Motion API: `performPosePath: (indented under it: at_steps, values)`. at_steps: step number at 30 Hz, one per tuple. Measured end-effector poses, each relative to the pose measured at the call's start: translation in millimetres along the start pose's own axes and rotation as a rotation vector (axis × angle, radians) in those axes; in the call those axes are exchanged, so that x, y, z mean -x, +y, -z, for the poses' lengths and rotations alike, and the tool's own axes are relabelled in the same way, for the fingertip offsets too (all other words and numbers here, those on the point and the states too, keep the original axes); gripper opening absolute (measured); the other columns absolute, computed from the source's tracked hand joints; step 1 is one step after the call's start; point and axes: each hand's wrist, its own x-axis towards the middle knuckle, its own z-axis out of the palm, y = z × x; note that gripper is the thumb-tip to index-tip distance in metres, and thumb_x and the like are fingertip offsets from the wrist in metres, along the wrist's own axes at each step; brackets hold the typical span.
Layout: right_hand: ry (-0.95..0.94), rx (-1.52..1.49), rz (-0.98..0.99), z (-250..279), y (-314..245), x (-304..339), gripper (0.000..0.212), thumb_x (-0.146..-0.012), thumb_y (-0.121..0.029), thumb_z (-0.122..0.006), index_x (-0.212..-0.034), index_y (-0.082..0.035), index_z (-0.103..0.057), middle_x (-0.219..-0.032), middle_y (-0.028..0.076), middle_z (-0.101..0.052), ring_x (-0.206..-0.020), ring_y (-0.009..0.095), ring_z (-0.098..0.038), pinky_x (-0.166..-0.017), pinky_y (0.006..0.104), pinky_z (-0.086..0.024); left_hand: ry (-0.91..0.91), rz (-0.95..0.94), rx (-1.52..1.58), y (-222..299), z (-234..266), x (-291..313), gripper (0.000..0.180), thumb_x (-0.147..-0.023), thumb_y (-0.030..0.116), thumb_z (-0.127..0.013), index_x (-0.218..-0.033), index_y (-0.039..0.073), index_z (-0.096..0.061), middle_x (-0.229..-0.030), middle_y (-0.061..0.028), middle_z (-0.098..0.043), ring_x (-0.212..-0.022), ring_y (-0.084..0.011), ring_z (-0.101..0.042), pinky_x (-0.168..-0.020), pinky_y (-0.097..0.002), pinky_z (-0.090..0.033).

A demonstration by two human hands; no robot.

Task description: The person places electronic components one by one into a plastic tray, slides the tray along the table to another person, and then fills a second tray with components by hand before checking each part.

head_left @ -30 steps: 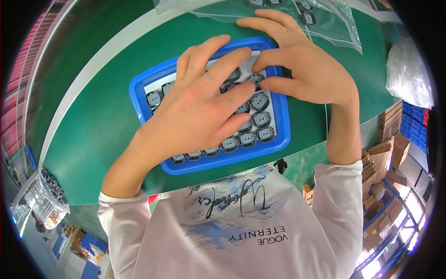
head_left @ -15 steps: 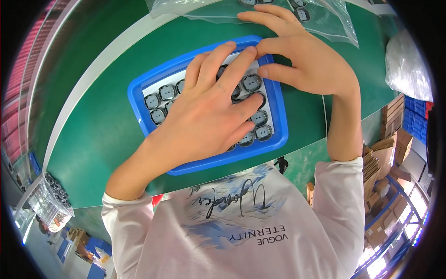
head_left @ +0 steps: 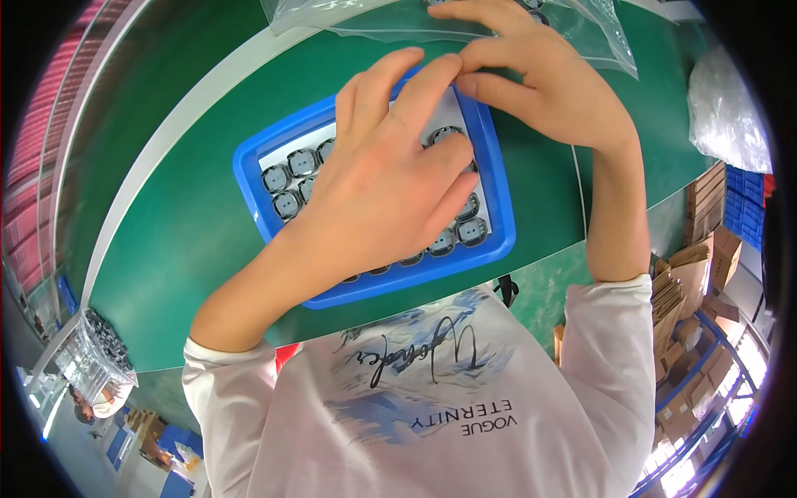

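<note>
A blue plastic tray [head_left: 501,178] lies on the green table, lined with white. Rows of small rounded black parts with grey, two-dotted faces [head_left: 471,231] sit in it. My left hand [head_left: 386,170] spreads palm down over the tray's middle, covering many parts. Two of its fingers reach the far rim; its index finger and thumb bend over the right side, and the space under its palm is hidden. By the tray's far right corner, my right hand [head_left: 548,87] has thumb and index tips together beside a left fingertip. Anything between them is too small to make out.
Beyond the tray lies a clear plastic bag [head_left: 378,18] with more dark parts in it. Another clear bag [head_left: 730,116] rests at the far right, and a bag of dark parts [head_left: 95,353] stands at the left edge. Cardboard [head_left: 689,266] is stacked off to the right.
Both hands have shifted a little away from me. My right thumb has closed toward its index finger, and my left index finger and thumb have drawn farther up the tray.
</note>
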Motion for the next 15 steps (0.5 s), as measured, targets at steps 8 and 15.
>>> performPosePath:
  at_steps: [8, 15]
  values:
    - [0.470, -0.547, 0.543, -17.4, 47.0, -3.1, 0.015, -0.090, -0.013, -0.072, -0.098, 0.000, -0.070, -0.102, 0.019, -0.071, -0.110, 0.037, -0.067, -0.093, 0.0424, -0.051, 0.077, 0.092, -0.150, 18.3, -25.1, -23.1, 0.037, -0.066, 0.021, -0.091, -0.082, 0.005, -0.062, -0.152, -0.0215, -0.042, -0.137, -0.0447, -0.038, -0.108, -0.0565, -0.033]
    - [0.400, -0.042, 0.099, 8.4, 27.9, 15.3, 0.017, -0.090, -0.015, -0.071, -0.096, 0.001, -0.069, -0.103, 0.019, -0.072, -0.111, 0.038, -0.066, -0.094, 0.0425, -0.051, -0.024, 0.090, -0.144, 14.2, -27.6, -29.1, 0.036, -0.068, 0.020, -0.091, -0.082, 0.006, -0.061, -0.156, -0.0217, -0.037, -0.141, -0.0472, -0.033, -0.111, -0.0568, -0.032]
